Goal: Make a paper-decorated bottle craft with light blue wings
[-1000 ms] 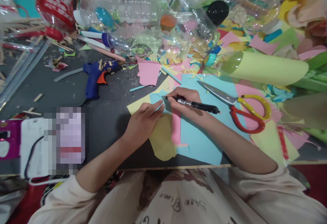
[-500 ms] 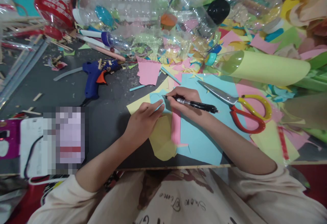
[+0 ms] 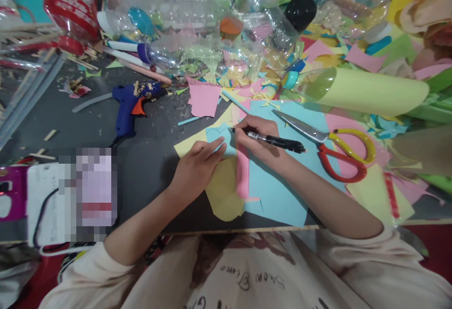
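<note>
My right hand (image 3: pixel 259 139) grips a black pen (image 3: pixel 273 141), its tip resting on a small light blue paper piece (image 3: pixel 216 135). My left hand (image 3: pixel 197 168) lies on that piece with fingers curled together, pinning it down against yellow paper (image 3: pixel 222 191) beneath. A pink strip (image 3: pixel 243 173) and a large light blue sheet (image 3: pixel 278 191) lie under my right wrist.
Scissors (image 3: pixel 332 146) with red and yellow handles lie to the right of the pen. A blue glue gun (image 3: pixel 130 106) sits at the left on the dark table. Clear plastic bottles (image 3: pixel 197 17), a rolled yellow-green sheet (image 3: pixel 370 95) and paper scraps crowd the far side.
The pen tip has shifted slightly to the right along the small blue piece. My left hand has stayed in place.
</note>
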A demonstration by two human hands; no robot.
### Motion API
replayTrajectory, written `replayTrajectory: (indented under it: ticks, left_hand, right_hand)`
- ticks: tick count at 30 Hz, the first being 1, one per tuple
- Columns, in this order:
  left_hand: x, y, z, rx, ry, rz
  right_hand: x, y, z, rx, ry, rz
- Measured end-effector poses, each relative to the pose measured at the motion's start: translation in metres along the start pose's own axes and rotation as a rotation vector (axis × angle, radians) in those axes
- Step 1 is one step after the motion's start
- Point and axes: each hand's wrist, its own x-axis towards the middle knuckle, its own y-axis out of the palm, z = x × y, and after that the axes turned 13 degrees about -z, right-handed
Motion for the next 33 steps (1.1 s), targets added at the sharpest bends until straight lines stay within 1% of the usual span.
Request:
replayTrajectory:
  ticks: [3,10,16,18,21,25,28,33]
  left_hand:
    - [-0.0001,-0.0002,0.0003,-0.006,-0.002,0.011]
    - [-0.0008,-0.0006,0.0005,-0.016,-0.010,0.028]
    - [-0.0027,-0.0001,0.0014,-0.029,-0.032,0.085]
    - [-0.0026,-0.0001,0.0013,-0.029,-0.034,0.094]
    - [-0.0020,0.0000,0.0010,-0.023,-0.027,0.075]
    - [-0.0018,0.0004,0.0014,-0.020,-0.021,0.065]
    - [-0.0016,0.0004,0.0014,-0.023,-0.017,0.056]
    - [-0.0002,-0.0005,0.0007,0.003,-0.011,0.056]
  right_hand:
    - [-0.0007,-0.0017,-0.0015,0.017,0.026,-0.056]
    - [0.0002,-0.0002,-0.0008,0.009,0.049,-0.010]
    - [0.0034,-0.0034,-0.0075,0.000,0.065,-0.069]
    - [0.0044,-0.0042,-0.0087,0.007,0.067,-0.062]
    - [0.0049,-0.0034,-0.0068,0.021,0.080,-0.041]
    - [0.0051,-0.0018,-0.0033,0.021,0.081,-0.058]
    - [0.0059,-0.0023,-0.0024,0.014,0.107,-0.065]
    - [0.0074,-0.0033,-0.0022,0.009,0.117,-0.043]
